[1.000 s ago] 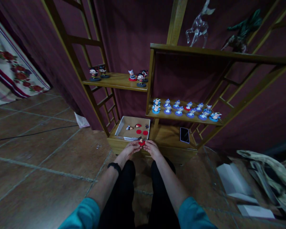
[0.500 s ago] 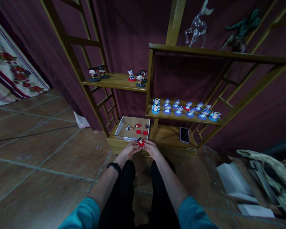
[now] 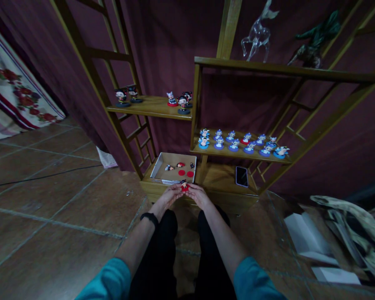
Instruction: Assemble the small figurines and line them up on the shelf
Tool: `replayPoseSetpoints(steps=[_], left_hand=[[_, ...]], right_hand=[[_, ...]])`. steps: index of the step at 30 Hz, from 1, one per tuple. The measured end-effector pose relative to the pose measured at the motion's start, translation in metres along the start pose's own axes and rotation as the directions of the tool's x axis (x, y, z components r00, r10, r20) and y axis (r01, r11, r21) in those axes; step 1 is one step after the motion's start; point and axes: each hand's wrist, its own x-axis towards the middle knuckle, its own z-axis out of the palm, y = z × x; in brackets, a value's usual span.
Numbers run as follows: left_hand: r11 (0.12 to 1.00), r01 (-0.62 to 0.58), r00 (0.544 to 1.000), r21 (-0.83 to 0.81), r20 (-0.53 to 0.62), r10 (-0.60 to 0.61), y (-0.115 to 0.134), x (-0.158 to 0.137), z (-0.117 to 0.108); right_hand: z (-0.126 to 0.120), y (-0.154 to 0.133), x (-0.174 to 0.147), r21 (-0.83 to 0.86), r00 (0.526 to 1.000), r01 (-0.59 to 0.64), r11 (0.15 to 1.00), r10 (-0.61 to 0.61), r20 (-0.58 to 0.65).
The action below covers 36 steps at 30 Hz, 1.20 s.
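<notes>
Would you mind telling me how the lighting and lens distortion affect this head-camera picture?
Head view: dim, reddish light; the small figurine between the left hand and right hand shows little detail. Wide-angle lens bends the shelf posts outward. Corners darken; no glare.

A cardboard box (image 3: 162, 166) sits on the bottom shelf (image 3: 218, 177), a phone (image 3: 241, 176) to its right, figurines (image 3: 237, 142) above.

Walls: dark maroon drape (image 3: 175, 37) behind everything
Floor: brown tiles (image 3: 50, 208) with pale grout lines
Furniture: wooden stepped shelf unit (image 3: 268, 71), far centre to right
Left: floral cloth (image 3: 15, 89)
Light: dim
</notes>
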Motion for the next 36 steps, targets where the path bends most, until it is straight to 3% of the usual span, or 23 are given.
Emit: replayPoseSetpoints(steps=[15,24,36], left_hand=[[0.999,-0.045,0.997,0.001,-0.063,0.045,-0.001,0.003,-0.004],[0.999,-0.043,0.999,0.033,-0.016,0.044,-0.001,0.002,-0.003],[0.986,-0.147,0.987,0.085,-0.053,0.151,-0.008,-0.006,0.006]], right_hand=[[0.009,-0.006,-0.009,-0.003,1.0,0.004,1.0,-0.004,0.023],[0.014,-0.003,-0.012,0.024,0.998,0.055,0.998,-0.055,-0.019],[0.018,0.001,-0.019,0.015,0.997,0.066,0.998,-0.066,-0.047]])
